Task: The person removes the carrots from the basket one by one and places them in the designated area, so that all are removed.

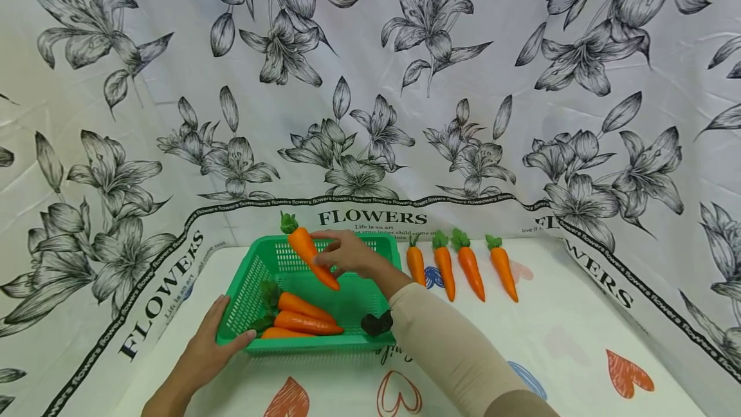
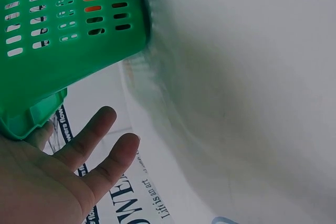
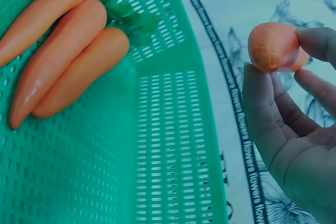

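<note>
High head, close wrist views share the basket (image 1: 356,304).

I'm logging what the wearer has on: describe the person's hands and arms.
Both the left hand and right hand are bare, with no gloves or rings showing. The right arm's sleeve is plain beige, browner at the picture's lower edge. No sleeve shows on the visible left forearm. A small black object shows beside the sleeve; whether it is worn is unclear.
</note>
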Action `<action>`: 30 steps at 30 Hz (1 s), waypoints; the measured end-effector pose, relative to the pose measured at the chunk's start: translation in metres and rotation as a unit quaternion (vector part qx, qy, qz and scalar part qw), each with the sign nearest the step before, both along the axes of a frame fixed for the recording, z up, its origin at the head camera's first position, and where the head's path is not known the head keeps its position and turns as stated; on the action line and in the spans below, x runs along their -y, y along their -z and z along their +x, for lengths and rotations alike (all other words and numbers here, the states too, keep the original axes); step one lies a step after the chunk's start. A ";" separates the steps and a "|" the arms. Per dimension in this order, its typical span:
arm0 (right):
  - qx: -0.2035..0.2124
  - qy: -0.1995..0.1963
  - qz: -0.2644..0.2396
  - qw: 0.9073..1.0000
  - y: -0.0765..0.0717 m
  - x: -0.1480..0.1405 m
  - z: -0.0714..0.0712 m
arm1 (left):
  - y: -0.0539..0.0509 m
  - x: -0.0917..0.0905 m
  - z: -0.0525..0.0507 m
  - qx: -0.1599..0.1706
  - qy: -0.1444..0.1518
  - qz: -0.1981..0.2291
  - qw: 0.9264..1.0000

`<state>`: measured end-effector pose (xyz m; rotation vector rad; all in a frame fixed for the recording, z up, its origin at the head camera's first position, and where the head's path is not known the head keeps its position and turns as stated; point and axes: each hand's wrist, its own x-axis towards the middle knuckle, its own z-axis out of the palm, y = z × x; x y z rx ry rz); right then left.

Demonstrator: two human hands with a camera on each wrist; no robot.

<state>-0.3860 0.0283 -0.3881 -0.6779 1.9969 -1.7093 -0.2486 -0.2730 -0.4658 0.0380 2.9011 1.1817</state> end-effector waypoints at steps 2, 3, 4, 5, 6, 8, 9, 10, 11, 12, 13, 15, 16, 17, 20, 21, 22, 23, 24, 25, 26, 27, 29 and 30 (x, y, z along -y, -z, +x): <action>-0.006 0.001 -0.009 1.000 -0.003 -0.002 0.005 | 0.000 0.000 0.000 -0.001 0.000 -0.001 1.000; -0.008 0.002 -0.015 1.000 -0.005 -0.003 0.007 | 0.000 0.000 0.001 -0.001 0.000 -0.001 1.000; -0.009 0.002 -0.020 1.000 -0.007 -0.004 0.010 | 0.001 0.000 0.001 -0.001 0.000 -0.001 1.000; -0.010 0.003 -0.026 1.000 -0.008 -0.005 0.013 | 0.001 0.000 0.001 -0.002 0.001 -0.002 1.000; -0.010 0.004 -0.032 0.999 -0.010 -0.007 0.017 | 0.001 0.000 0.001 -0.003 0.002 -0.002 1.000; -0.012 0.007 -0.045 0.999 -0.014 -0.009 0.023 | 0.001 0.000 0.001 -0.005 0.002 -0.004 1.000; -0.014 0.007 -0.050 0.999 -0.016 -0.010 0.026 | 0.001 0.001 0.001 -0.006 0.003 -0.005 1.000; -0.016 0.008 -0.058 0.998 -0.018 -0.011 0.030 | 0.001 0.001 0.001 -0.007 0.003 -0.005 1.000; -0.019 0.010 -0.065 0.998 -0.020 -0.013 0.033 | 0.001 0.001 0.000 -0.009 0.003 -0.006 1.000; -0.023 0.011 -0.074 0.997 -0.021 -0.014 0.036 | 0.001 0.001 0.000 -0.009 0.003 -0.006 1.000; -0.027 0.012 -0.083 0.996 -0.023 -0.015 0.040 | 0.001 0.001 0.000 -0.008 0.003 -0.005 1.000; -0.034 0.015 -0.101 0.994 -0.027 -0.019 0.047 | 0.002 0.001 0.000 -0.007 0.004 -0.003 1.000; -0.038 0.016 -0.112 0.993 -0.028 -0.020 0.050 | 0.002 0.001 0.000 -0.006 0.004 -0.001 1.000; -0.042 0.017 -0.121 0.992 -0.030 -0.021 0.054 | 0.001 0.001 -0.001 -0.006 0.004 -0.001 1.000; -0.050 0.017 -0.148 0.988 -0.034 -0.027 0.065 | 0.001 0.001 -0.001 -0.011 0.006 0.001 1.000; -0.050 0.017 -0.156 0.986 -0.036 -0.030 0.068 | 0.000 0.001 -0.001 -0.015 0.006 0.001 1.000; -0.051 0.018 -0.163 0.985 -0.037 -0.031 0.071 | 0.000 0.001 -0.001 -0.018 0.007 0.000 1.000; -0.052 0.019 -0.168 0.984 -0.039 -0.034 0.075 | 0.000 0.000 -0.001 -0.019 0.006 0.001 1.000; -0.053 0.021 -0.171 0.984 -0.040 -0.036 0.077 | -0.001 0.000 -0.001 -0.020 0.006 0.000 1.000; -0.054 0.023 -0.174 0.983 -0.040 -0.037 0.080 | -0.001 0.000 -0.001 -0.020 0.006 0.000 1.000; -0.053 0.024 -0.176 0.983 -0.041 -0.039 0.082 | -0.001 0.000 -0.001 -0.019 0.005 0.000 1.000; -0.054 0.026 -0.177 0.982 -0.042 -0.041 0.085 | -0.001 0.000 -0.001 -0.017 0.005 0.002 1.000; -0.058 0.030 -0.182 0.981 -0.042 -0.046 0.091 | 0.000 0.000 0.000 -0.011 0.006 0.005 1.000; -0.060 0.032 -0.185 0.980 -0.042 -0.048 0.094 | 0.001 0.000 0.000 -0.009 0.007 0.006 1.000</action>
